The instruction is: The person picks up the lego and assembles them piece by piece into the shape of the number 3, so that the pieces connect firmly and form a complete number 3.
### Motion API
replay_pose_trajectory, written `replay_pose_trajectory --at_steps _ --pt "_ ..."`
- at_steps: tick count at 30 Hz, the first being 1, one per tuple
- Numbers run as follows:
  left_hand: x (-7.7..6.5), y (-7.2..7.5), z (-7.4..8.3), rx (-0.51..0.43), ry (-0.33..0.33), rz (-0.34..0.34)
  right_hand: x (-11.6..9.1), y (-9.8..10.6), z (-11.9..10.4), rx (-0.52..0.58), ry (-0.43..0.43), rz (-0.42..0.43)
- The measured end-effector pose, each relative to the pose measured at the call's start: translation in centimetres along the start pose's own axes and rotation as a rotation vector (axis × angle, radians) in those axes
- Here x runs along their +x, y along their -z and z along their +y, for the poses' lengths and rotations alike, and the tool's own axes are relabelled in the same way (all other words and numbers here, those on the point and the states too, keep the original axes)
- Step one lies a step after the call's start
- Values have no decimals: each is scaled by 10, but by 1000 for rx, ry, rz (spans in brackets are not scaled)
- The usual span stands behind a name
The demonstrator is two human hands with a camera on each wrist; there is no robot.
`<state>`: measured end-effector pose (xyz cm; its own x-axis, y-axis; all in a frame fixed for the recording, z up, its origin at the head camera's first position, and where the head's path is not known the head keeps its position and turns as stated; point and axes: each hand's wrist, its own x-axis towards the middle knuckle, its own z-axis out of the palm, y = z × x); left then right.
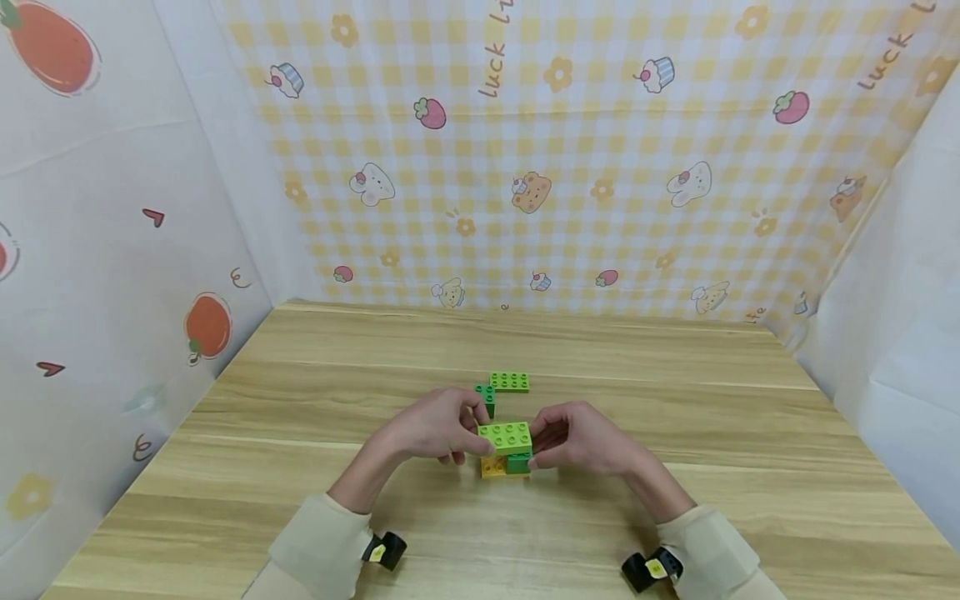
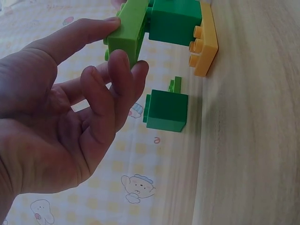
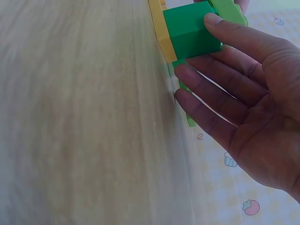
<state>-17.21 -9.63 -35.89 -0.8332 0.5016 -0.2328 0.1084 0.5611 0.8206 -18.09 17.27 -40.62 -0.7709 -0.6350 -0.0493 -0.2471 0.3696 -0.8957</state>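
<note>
My left hand (image 1: 447, 427) pinches a light green building brick (image 1: 506, 437) between thumb and fingers, at its left end. That brick sits over a dark green block (image 2: 174, 21), slightly tilted, with its underside right at the block's studs. The dark green block stands on the right part of an orange studded plate (image 1: 492, 468), whose left studs show bare. My right hand (image 1: 583, 437) holds the dark green block at its right side, thumb (image 3: 225, 22) on the near face and index finger behind. Its other fingers are loosely spread.
Just behind the stack, a second dark green block (image 1: 488, 398) stands on the wooden table (image 1: 637, 358). Beside it, farther back, lies a thin light green plate (image 1: 510, 382). A patterned cloth (image 1: 525, 150) hangs behind the table, with white cloth at both sides.
</note>
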Motion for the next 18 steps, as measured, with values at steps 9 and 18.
replay_pose_trajectory --at_steps 9,18 --pt "0 -1 -3 -22 -8 -25 0 0 0 11 -10 3" --pt "2 -2 -6 -46 -8 -40 0 0 0 10 -23 9"
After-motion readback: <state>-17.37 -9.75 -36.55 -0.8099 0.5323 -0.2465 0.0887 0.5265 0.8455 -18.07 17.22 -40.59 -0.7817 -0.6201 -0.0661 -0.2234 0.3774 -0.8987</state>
